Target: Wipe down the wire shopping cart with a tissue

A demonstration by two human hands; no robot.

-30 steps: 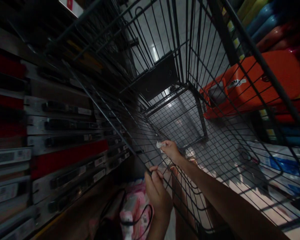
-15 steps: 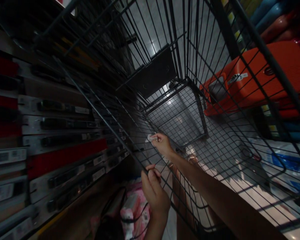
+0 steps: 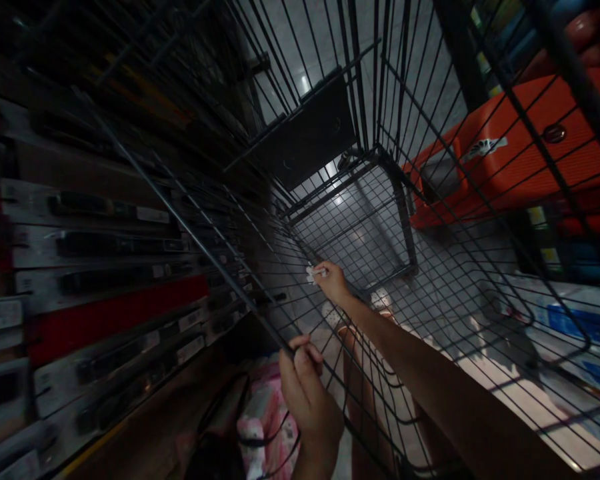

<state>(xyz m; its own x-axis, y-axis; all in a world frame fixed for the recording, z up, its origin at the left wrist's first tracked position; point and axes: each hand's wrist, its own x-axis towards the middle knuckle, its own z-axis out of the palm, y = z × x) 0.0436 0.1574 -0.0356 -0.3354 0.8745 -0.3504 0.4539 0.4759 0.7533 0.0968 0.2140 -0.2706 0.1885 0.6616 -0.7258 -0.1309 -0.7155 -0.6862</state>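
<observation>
My left hand (image 3: 307, 393) is closed around the dark metal top rail of a wire shopping cart (image 3: 247, 303), near the bottom middle of the view. Deeper inside the cart, my right hand (image 3: 334, 283) pinches a small white crumpled wipe or tissue (image 3: 312, 274); its exact kind is too small to tell. The wipe is at the cart's left wire side, close to the basket floor. Whether it presses on a wire I cannot tell.
Packaged goods (image 3: 120, 244) hang on a rack along the left. Pink packs (image 3: 260, 417) stand below my left hand. Past the cart's right side are a large orange plastic item (image 3: 510, 140) and white-and-blue packs (image 3: 575, 323). My shoes show through the wires.
The view has shifted a little, with the left rack sliding left. My right hand and the white wipe have moved slightly right and up in view. My left hand keeps its hold on the rail.
</observation>
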